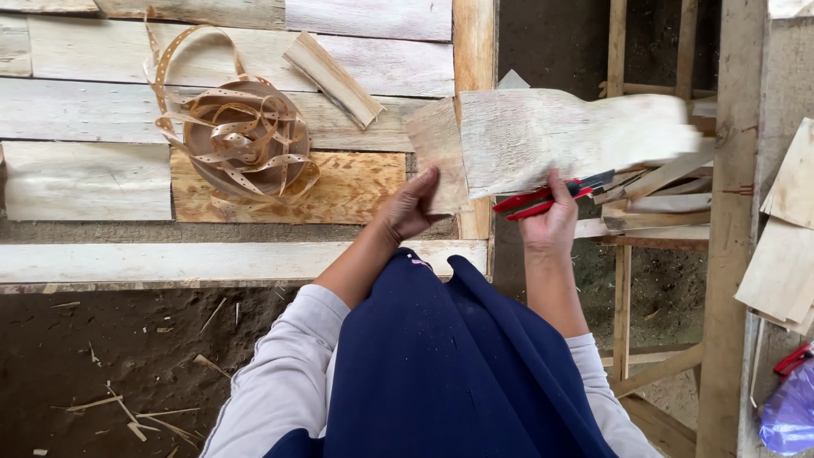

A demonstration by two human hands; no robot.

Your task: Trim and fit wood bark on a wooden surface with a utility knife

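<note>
Head view shows the left hand [411, 206] pinching a small veneer piece [439, 153] while the right hand [551, 219], closed, grips red-handled scissors [543, 199] together with a larger veneer sheet [577, 140]. To my eye, cutting well means holding the thin sheet flat and steady near the blades. Beyond them, a perforated strip coil [242, 136] rests on a plywood board [356, 187].

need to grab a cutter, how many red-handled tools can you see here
2: red-handled scissors in the right hand, under the wooden sheet; another red handle at the right edge, partly hidden by a purple bag, kind unclear.
</note>
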